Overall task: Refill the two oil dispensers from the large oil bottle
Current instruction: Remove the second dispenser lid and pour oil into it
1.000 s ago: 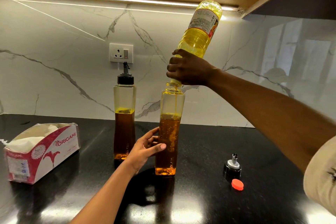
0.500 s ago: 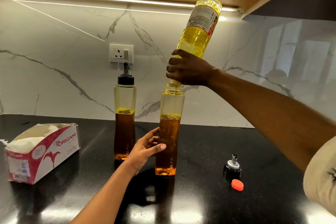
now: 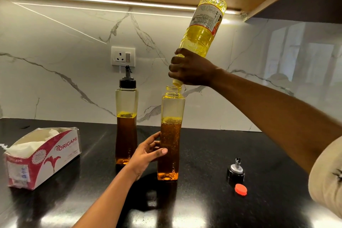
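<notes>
- Bottle (image 3: 201,37): upended and tilted, mouth just above the open dispenser (image 3: 171,135); our right grip (image 3: 192,69) clamped on its neck.
- Open dispenser: upright on the tabletop (image 3: 203,209); our left grip (image 3: 146,153) wrapped round its middle.
- Capped dispenser (image 3: 126,126): just left.
- Spout cap (image 3: 235,171), red cap (image 3: 241,189): right.
- Tissue box (image 3: 46,157): far left.

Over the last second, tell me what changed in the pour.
The big oil bottle tipped slightly steeper, its base rising a little; nothing taken or released. The right hand still grips its neck over the open dispenser, the left hand still steadies it, and the capped dispenser, spout cap and red cap stayed put.
</notes>
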The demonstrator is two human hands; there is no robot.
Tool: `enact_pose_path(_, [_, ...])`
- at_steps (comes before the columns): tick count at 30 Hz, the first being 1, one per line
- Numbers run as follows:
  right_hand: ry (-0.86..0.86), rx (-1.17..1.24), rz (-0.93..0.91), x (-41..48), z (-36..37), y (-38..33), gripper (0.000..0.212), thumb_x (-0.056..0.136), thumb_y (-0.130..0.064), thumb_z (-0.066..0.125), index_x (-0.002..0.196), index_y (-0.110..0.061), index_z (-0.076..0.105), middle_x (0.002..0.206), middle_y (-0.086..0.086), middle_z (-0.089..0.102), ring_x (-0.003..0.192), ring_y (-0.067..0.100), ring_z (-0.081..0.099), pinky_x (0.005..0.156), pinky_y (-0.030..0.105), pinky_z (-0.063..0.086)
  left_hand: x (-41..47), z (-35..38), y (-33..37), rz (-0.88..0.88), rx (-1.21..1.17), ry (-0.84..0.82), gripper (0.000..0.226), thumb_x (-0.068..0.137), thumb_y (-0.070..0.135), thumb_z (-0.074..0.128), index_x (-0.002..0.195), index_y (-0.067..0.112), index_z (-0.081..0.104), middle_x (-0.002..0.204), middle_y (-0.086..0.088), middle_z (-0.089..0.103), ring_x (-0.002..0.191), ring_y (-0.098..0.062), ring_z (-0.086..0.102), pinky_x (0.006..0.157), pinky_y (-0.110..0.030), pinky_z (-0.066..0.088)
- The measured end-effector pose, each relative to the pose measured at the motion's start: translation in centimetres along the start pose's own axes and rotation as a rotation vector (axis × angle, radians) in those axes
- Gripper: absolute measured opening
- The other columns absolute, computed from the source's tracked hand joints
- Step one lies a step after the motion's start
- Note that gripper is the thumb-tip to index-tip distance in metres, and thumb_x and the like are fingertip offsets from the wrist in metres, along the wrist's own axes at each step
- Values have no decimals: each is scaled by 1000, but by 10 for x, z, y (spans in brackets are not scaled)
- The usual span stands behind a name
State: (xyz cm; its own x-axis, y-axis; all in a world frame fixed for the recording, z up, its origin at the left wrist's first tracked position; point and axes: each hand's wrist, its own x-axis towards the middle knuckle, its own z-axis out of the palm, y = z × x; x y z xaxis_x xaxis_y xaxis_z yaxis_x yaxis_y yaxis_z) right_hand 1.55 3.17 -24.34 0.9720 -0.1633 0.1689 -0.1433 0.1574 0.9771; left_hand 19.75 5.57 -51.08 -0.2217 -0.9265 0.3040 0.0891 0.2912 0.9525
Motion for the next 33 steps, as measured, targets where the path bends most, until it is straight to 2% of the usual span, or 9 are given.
enact_pose_path(9, [37,-20,16,0,-1,7,11,81,-32,62,91,-30,65,87,-12,67,88,9,64,91,29,48,1,-1,-2,-11,-26,3,105,42,52,92,134,29,48,115,-9,69,110,-23,65,94,-36,51])
enact_pose_path(17, [63,-56,27,6,-3,15,10,83,-31,60,91,-31,65,86,-13,67,88,9,64,90,29,49,2,-2,-2,-13,-44,-7,95,45,50,93,128,33,50,111,-3,71,108,-21,66,81,-24,55])
enact_pose_path(33, [62,-108,53,14,-9,28,9,81,-33,62,90,-33,65,86,-14,67,88,7,64,90,27,48,2,-3,-4,-12,-28,-8,98,47,50,92,132,31,48,112,-3,71,109,-20,66,84,-25,54])
